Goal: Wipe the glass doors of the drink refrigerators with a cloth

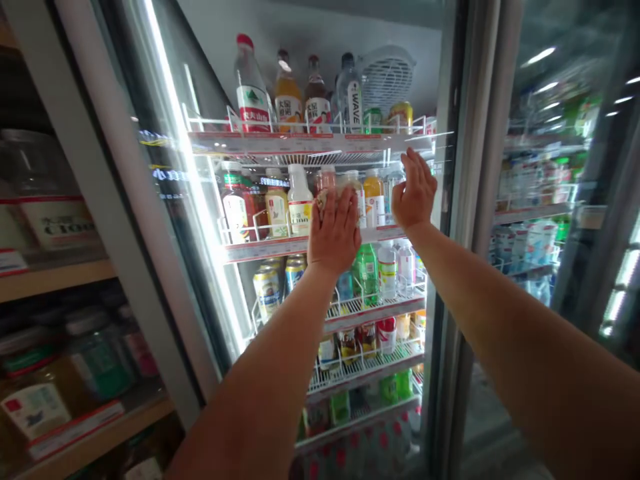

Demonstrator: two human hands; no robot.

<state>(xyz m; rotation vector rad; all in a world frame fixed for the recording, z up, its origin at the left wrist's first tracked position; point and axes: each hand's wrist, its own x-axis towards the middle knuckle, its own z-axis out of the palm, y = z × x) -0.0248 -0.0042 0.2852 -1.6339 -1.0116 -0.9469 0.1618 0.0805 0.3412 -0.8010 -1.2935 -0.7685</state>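
Note:
My left hand [334,230] is in front of the second shelf of a lit drinks fridge, fingers stretched out and held flat. A beige patterned patch shows around its fingertips; I cannot make out what it is. Just left of it stands a white-capped bottle [299,200] with a pale label. To its right is an orange drink bottle [374,200]. My right hand [416,190] is raised by the right end of that shelf, below the top shelf edge [320,143]. Its thumb stands apart from the fingers, and nothing shows in it.
Large bottles stand on the top shelf, including a red-capped bottle [251,87] and a WAVE bottle [350,93]. White wire rails front the shelves. Lower down are cans [267,290] and a green bottle [368,270]. Metal door frames [480,167] flank the opening; shelved bottles [43,193] sit left.

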